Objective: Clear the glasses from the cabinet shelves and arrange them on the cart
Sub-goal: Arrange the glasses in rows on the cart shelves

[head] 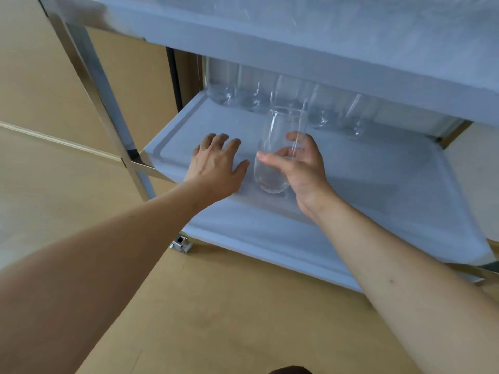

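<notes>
Right hand (302, 168) at frame centre, fingers curled round clear glass (275, 157), held over middle cart shelf (378, 168) for setting down; left hand (216, 163) flat, fingers spread, likely steadying; row of glasses (270, 101) lined along shelf back

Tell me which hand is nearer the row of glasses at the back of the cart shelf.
Right. The right hand, gripping a glass, sits just in front of the row of glasses; the left hand lies open, slightly farther off.
</notes>
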`<move>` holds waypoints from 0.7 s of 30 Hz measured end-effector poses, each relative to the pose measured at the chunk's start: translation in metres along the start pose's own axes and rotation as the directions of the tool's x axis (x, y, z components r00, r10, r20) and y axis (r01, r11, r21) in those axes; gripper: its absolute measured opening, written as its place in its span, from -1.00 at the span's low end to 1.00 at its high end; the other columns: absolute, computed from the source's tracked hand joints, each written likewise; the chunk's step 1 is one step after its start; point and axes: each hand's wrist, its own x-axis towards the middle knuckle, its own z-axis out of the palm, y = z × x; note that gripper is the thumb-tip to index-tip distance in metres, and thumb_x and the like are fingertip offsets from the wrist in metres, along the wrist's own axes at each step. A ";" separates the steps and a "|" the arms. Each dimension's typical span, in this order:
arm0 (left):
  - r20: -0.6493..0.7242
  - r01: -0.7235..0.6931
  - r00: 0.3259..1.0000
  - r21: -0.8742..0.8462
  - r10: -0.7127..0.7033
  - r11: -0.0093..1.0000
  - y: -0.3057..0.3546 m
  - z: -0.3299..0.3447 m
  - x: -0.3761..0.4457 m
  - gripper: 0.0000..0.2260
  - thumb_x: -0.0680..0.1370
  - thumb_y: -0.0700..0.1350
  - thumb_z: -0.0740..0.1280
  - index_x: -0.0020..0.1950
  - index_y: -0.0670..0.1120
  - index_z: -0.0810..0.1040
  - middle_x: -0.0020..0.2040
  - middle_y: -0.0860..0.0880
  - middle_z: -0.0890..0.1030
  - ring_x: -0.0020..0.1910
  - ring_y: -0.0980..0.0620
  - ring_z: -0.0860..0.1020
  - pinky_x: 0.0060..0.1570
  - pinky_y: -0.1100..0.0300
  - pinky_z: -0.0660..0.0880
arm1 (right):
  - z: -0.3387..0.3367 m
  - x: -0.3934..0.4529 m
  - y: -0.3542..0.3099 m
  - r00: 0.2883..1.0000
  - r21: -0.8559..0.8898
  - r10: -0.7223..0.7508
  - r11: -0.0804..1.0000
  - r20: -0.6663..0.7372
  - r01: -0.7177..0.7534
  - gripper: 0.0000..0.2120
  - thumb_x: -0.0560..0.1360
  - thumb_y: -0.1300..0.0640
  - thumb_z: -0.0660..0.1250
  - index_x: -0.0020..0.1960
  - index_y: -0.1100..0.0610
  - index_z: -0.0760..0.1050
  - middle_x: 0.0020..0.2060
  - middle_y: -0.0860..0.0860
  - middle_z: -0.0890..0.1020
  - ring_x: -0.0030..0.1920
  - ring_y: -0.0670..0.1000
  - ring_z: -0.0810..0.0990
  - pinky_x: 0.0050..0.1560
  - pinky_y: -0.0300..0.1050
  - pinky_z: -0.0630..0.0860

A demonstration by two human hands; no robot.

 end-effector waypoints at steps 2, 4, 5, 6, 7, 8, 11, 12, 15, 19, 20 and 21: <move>-0.001 -0.035 0.999 -0.017 0.035 0.999 0.013 0.010 0.006 -0.51 0.61 0.14 0.26 0.48 -0.06 0.41 0.48 -0.17 0.39 0.50 -0.19 0.22 0.40 -0.12 0.26 | -0.012 0.006 0.002 0.999 0.016 -0.011 1.000 -0.042 0.012 -0.28 0.07 -0.10 0.64 0.16 -0.11 0.44 0.07 0.16 0.61 -0.05 -0.05 0.61 -0.07 -0.25 0.42; 0.012 -0.072 0.997 -0.029 0.072 0.997 0.029 0.020 0.014 -0.51 0.61 0.12 0.27 0.47 -0.08 0.42 0.47 -0.17 0.41 0.49 -0.20 0.24 0.42 -0.11 0.28 | -0.031 0.011 0.005 0.996 0.004 -0.023 1.000 -0.083 0.023 -0.29 0.08 -0.08 0.64 0.17 -0.11 0.44 0.01 0.06 0.59 -0.08 -0.10 0.60 -0.11 -0.30 0.41; 0.021 -0.090 0.996 -0.035 0.091 0.995 0.039 0.025 0.018 -0.51 0.61 0.12 0.26 0.48 -0.08 0.42 0.46 -0.17 0.42 0.48 -0.21 0.25 0.43 -0.11 0.27 | -0.042 0.012 0.007 0.994 -0.003 -0.027 1.000 -0.104 0.026 -0.29 0.10 -0.06 0.66 0.17 -0.11 0.44 0.00 0.02 0.58 -0.10 -0.13 0.60 -0.13 -0.31 0.40; 0.028 -0.107 0.994 -0.046 0.108 0.993 0.049 0.030 0.022 -0.51 0.61 0.13 0.26 0.48 -0.07 0.41 0.46 -0.17 0.42 0.49 -0.20 0.25 0.43 -0.11 0.27 | -0.054 0.014 0.008 0.991 -0.006 -0.029 1.000 -0.128 0.029 -0.30 0.13 -0.04 0.68 0.18 -0.11 0.44 -0.01 0.00 0.57 -0.11 -0.14 0.60 -0.14 -0.32 0.41; 0.034 -0.121 0.992 -0.061 0.124 0.991 0.061 0.035 0.026 -0.51 0.62 0.14 0.24 0.49 -0.06 0.40 0.47 -0.15 0.42 0.49 -0.19 0.24 0.44 -0.11 0.27 | -0.066 0.016 0.010 0.988 -0.005 -0.029 1.000 -0.154 0.029 -0.31 0.16 0.00 0.69 0.18 -0.10 0.44 -0.01 0.00 0.57 -0.12 -0.15 0.60 -0.15 -0.31 0.41; 0.040 -0.137 0.989 -0.076 0.140 0.988 0.073 0.039 0.031 -0.51 0.62 0.15 0.23 0.49 -0.04 0.40 0.47 -0.14 0.41 0.49 -0.18 0.24 0.44 -0.10 0.26 | -0.078 0.018 0.011 0.983 -0.005 -0.030 1.000 -0.184 0.029 -0.33 0.19 0.03 0.70 0.19 -0.09 0.44 -0.01 -0.01 0.57 -0.12 -0.14 0.60 -0.15 -0.30 0.41; 0.048 -0.190 0.980 -0.098 0.196 0.977 0.110 0.053 0.047 -0.51 0.62 0.17 0.23 0.49 -0.02 0.39 0.47 -0.12 0.41 0.49 -0.17 0.24 0.41 -0.09 0.29 | -0.111 0.026 0.012 0.963 -0.027 -0.047 0.999 -0.264 0.041 -0.33 0.22 0.05 0.70 0.21 -0.06 0.43 -0.01 -0.01 0.57 -0.11 -0.10 0.60 -0.18 -0.25 0.42; 0.048 -0.205 0.976 -0.104 0.210 0.973 0.121 0.058 0.051 -0.51 0.62 0.16 0.24 0.49 -0.03 0.39 0.46 -0.12 0.42 0.49 -0.17 0.25 0.39 -0.09 0.30 | -0.122 0.028 0.013 0.955 -0.040 -0.055 0.998 -0.292 0.046 -0.33 0.23 0.05 0.70 0.21 -0.06 0.43 0.01 -0.01 0.57 -0.09 -0.09 0.60 -0.19 -0.24 0.43; 0.041 -0.235 0.969 -0.136 0.243 0.962 0.152 0.070 0.060 -0.51 0.62 0.15 0.26 0.49 -0.04 0.40 0.46 -0.13 0.43 0.47 -0.19 0.27 0.35 -0.09 0.33 | -0.151 0.035 0.019 0.928 -0.063 -0.073 0.997 -0.366 0.054 -0.32 0.23 0.04 0.69 0.23 -0.05 0.41 0.07 0.03 0.58 -0.02 -0.05 0.62 -0.16 -0.21 0.46; 0.070 -0.282 0.953 -0.153 0.295 0.947 0.176 0.087 0.071 -0.52 0.62 0.13 0.26 0.49 -0.03 0.39 0.45 -0.10 0.43 0.46 -0.18 0.27 0.36 -0.07 0.32 | -0.175 0.044 0.028 0.904 -0.057 -0.089 0.996 -0.419 0.072 -0.29 0.24 0.03 0.69 0.27 -0.01 0.42 0.09 0.04 0.58 -0.04 -0.09 0.61 -0.15 -0.28 0.46; 0.083 -0.286 0.950 -0.147 0.300 0.947 0.179 0.091 0.075 -0.53 0.62 0.12 0.25 0.49 -0.03 0.40 0.44 -0.08 0.44 0.45 -0.17 0.28 0.35 -0.06 0.32 | -0.177 0.047 0.030 0.897 -0.050 -0.096 0.995 -0.431 0.083 -0.29 0.24 0.03 0.69 0.28 0.00 0.42 0.08 0.04 0.57 -0.06 -0.11 0.60 -0.18 -0.35 0.46; 0.098 -0.290 0.948 -0.130 0.304 0.948 0.181 0.094 0.079 -0.54 0.61 0.11 0.24 0.47 -0.02 0.40 0.42 -0.07 0.45 0.44 -0.17 0.30 0.34 -0.05 0.31 | -0.180 0.050 0.033 0.889 -0.042 -0.104 0.995 -0.446 0.095 -0.29 0.24 0.04 0.69 0.28 0.01 0.42 0.07 0.04 0.57 -0.08 -0.11 0.60 -0.22 -0.43 0.45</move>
